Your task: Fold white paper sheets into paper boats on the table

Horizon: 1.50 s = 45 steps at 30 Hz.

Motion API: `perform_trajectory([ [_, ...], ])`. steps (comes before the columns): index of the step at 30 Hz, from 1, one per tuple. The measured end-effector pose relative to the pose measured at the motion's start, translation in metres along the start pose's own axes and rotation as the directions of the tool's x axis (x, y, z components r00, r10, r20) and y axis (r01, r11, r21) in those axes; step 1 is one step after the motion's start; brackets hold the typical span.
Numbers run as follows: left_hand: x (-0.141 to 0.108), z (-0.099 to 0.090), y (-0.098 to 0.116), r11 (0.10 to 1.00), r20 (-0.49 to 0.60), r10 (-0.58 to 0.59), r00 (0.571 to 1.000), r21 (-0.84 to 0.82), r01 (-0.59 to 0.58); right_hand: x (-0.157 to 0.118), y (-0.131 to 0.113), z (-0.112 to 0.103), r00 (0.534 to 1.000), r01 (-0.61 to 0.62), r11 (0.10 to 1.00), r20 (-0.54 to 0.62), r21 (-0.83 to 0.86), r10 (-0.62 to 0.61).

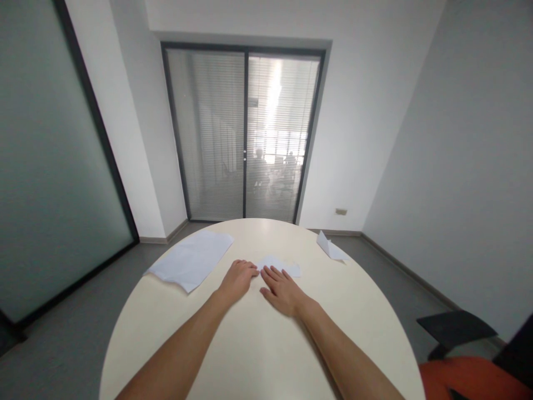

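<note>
Resting a flat, open right hand, gripping nothing visible, on the small, seemingly part-folded paper below frame centre. Curling the left hand loosely at its left corner; cannot tell any grip, nor any remaining folding.

This looks like an office: glass doors with blinds upper centre, round bench lower centre, armchair lower right.
</note>
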<state>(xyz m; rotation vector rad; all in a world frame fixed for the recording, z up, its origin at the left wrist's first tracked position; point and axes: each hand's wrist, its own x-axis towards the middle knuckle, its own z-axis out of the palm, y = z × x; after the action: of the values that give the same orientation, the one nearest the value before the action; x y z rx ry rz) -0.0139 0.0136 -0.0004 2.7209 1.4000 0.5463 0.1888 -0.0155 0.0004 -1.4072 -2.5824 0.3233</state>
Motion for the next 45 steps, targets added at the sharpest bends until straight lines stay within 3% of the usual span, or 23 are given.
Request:
perform_trajectory([
  [3, -0.001, -0.002, 0.003, 0.999, -0.012, -0.040, 0.999, 0.015, 0.041, -0.001, 0.009, 0.001, 0.995, -0.063, 0.998, 0.076, 0.025, 0.061],
  [8, -0.003, -0.007, 0.015, 0.985, -0.028, -0.144, 0.989, 0.094, 0.146, -0.005, 0.023, -0.008, 0.983, -0.157, 0.987, 0.101, 0.031, 0.153],
  [11, -0.004, -0.003, 0.023, 0.994, -0.065, -0.069, 0.995, 0.077, 0.074, -0.006, 0.024, -0.007, 0.982, -0.166, 0.986, 0.096, 0.029, 0.162],
  [14, -0.005, 0.006, 0.029, 0.998, 0.013, 0.068, 0.998, -0.017, -0.067, -0.004, 0.024, -0.004, 0.982, -0.164, 0.986, 0.101, 0.016, 0.162],
  [19, -0.006, 0.021, 0.028, 0.995, 0.174, 0.034, 0.984, -0.096, -0.017, -0.002, 0.030, -0.001, 0.975, -0.190, 0.982, 0.114, -0.006, 0.189],
  [25, -0.007, 0.019, 0.029, 0.994, 0.188, 0.014, 0.982, -0.105, 0.006, -0.004, 0.037, -0.004, 0.908, -0.392, 0.918, 0.136, -0.057, 0.396],
  [28, -0.008, 0.019, 0.030, 0.995, 0.179, 0.005, 0.984, -0.094, 0.012, -0.006, 0.038, -0.008, 0.891, -0.429, 0.901, 0.138, -0.055, 0.433],
  [33, -0.008, 0.021, 0.029, 0.996, 0.144, 0.008, 0.990, -0.085, 0.004, -0.008, 0.030, -0.011, 0.908, -0.414, 0.899, 0.001, -0.139, 0.419],
  [36, -0.007, 0.022, 0.028, 0.997, 0.134, 0.009, 0.991, -0.073, 0.001, -0.006, 0.025, -0.009, 0.958, -0.285, 0.941, -0.094, -0.182, 0.271],
  [40, -0.007, 0.021, 0.028, 0.998, 0.134, 0.001, 0.991, -0.062, 0.007, -0.003, 0.024, -0.002, 0.992, -0.120, 0.991, 0.014, -0.060, 0.121],
  [45, -0.007, 0.019, 0.030, 0.999, 0.138, -0.012, 0.990, -0.048, 0.018, -0.002, 0.029, 0.000, 0.971, -0.224, 0.975, 0.079, -0.015, 0.224],
])
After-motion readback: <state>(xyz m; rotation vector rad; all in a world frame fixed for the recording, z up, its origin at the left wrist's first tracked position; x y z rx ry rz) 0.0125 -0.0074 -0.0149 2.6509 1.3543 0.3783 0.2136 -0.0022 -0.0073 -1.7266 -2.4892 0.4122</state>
